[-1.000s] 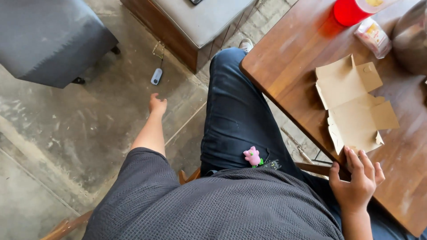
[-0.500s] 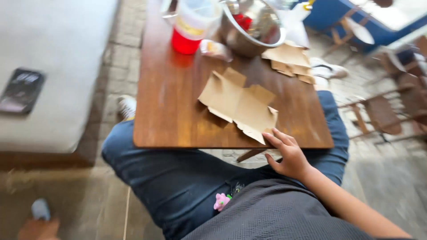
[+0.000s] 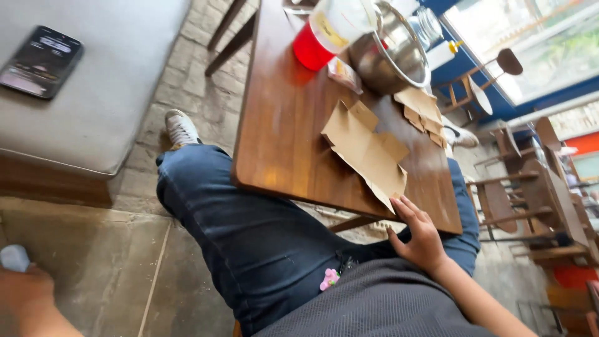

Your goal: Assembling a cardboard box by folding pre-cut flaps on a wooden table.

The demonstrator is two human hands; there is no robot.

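Observation:
My right hand rests at the near edge of the wooden table, fingers spread and holding nothing. Its fingertips lie beside the near corner of a flattened brown cardboard box. My left hand is low at the bottom left over the stone floor, blurred. A small pale blue-white object sits right at its fingertips; whether the hand grips it is unclear. My legs in dark jeans stretch under the table, with a small pink charm at the waist.
On the table's far end stand a red cup, a clear jug, a metal bowl and more cardboard pieces. A dark phone lies on a grey cushioned bench at left. Wooden chairs crowd the right.
The view has swung from the floor to the table. My left hand has stayed low by the small pale object. My right hand has stayed at the table edge by the cardboard.

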